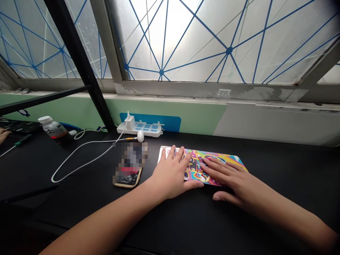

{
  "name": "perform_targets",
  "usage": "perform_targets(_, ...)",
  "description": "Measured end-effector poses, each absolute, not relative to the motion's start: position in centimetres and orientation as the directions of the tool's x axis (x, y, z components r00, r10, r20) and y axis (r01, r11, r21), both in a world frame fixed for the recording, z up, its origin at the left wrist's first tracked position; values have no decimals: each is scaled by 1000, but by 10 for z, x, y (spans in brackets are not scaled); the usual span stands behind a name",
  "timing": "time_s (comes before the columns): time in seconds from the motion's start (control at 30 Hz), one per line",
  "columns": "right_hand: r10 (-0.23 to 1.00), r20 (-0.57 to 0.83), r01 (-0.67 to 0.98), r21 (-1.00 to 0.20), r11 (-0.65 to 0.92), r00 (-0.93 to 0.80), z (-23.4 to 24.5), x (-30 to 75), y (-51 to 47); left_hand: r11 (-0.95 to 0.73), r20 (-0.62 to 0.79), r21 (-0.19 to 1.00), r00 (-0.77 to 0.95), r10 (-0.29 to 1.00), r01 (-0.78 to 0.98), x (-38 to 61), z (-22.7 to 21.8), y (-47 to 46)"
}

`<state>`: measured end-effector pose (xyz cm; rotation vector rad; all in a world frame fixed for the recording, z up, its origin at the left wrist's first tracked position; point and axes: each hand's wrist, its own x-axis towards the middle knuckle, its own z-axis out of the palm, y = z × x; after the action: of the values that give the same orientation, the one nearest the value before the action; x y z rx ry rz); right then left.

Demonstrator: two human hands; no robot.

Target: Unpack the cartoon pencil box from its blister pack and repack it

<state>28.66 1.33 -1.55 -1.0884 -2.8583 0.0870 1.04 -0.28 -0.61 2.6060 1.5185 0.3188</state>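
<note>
A flat, brightly printed booklet or card (198,166) in pink, yellow and blue lies on the black desk (170,223). Over its left part rests my left hand (172,173), palm down with fingers spread. My right hand (228,175) lies flat across its right part, fingers stretched out and thumb apart, near the desk surface. Between them the colourful print shows, while both palms hide much of the rest. Left of my left hand is a phone (134,177) in a pale case, its screen partly blurred out.
A white power strip (147,129) with a plugged-in charger (130,122) sits against the wall. Its white cable (87,143) loops leftward. A bottle (54,129), a black metal frame (79,60) and another person's hand (4,134) are at left. Windows rise behind the desk.
</note>
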Motion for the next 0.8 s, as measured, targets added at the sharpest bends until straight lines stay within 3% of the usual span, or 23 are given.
perform_targets(0.2,718,-48,718,-109,687,-694,-8,315,13,-494,115,217,481,869,842,10,-6,-3)
perform_targets(0.5,794,81,793,-46,607,-603,-26,408,14,-512,109,175,500,859,841,7,-8,-2)
perform_targets(0.63,764,236,792,40,609,-600,-22,357,0,-584,160,115,565,809,804,11,-9,-4)
perform_targets(0.8,680,229,710,84,699,-697,-26,260,0,-623,198,147,594,780,768,19,-12,-5)
